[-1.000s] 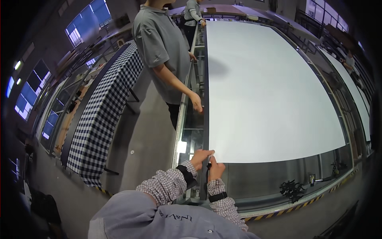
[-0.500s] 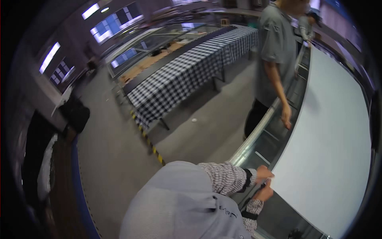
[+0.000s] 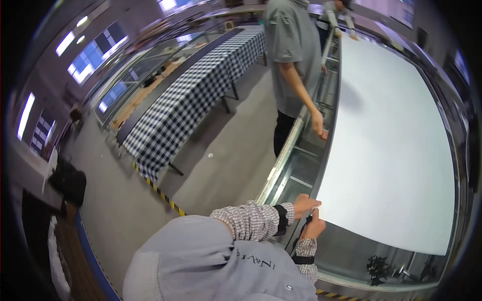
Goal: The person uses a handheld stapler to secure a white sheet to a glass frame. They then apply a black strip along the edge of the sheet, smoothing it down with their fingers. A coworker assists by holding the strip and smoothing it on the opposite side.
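A large white sheet [image 3: 386, 145] lies spread along a long glass-topped table [image 3: 346, 251]. At its near left corner my left hand [image 3: 305, 204] is closed, the fingertips pinching the edge. Just below it, close beside, my right hand [image 3: 315, 227] is also closed at the same corner, thumb up. A dark strip [image 3: 329, 153] runs along the sheet's left edge. Both my forearms wear checked sleeves with dark bands at the wrists. The fingertips partly hide the exact corner.
A co-worker in a grey shirt [image 3: 293, 55] stands at the table's left side, one hand [image 3: 317, 123] near the sheet's edge. Another person [image 3: 335, 17] touches the far end. Left stands a table with a black-and-white checked cloth [image 3: 191, 95]; yellow-black tape [image 3: 158, 193] marks the floor.
The view has swung to the right, so more of the sheet and the table's near end show. Both my hands stay at the sheet's corner. The co-worker's hand still hovers by the edge.
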Demonstrator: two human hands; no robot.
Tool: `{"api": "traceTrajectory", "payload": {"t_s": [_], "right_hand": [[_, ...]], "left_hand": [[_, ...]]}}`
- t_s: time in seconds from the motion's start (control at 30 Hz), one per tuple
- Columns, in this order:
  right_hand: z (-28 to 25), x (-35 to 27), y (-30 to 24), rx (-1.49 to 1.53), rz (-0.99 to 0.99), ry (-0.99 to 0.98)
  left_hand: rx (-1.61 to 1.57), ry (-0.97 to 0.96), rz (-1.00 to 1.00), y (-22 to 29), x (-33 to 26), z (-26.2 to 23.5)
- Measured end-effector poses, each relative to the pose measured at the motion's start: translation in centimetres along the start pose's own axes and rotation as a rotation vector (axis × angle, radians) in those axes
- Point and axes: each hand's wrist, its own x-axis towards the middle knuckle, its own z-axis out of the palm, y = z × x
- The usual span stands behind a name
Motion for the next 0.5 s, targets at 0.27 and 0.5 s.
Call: {"api": "traceTrajectory", "payload": {"t_s": [0.27, 0.5], "right_hand": [[-0.3, -0.3, -1.7, 0.184, 0.027, 0.028], [-0.4, -0.5, -1.7, 0.101, -0.042, 0.067]], "left_hand": [[0.014, 0.016, -0.066, 1.6, -1.0, 1.5], [-0.012, -0.1, -0.054, 3.0, -3.2, 2.1]]}}
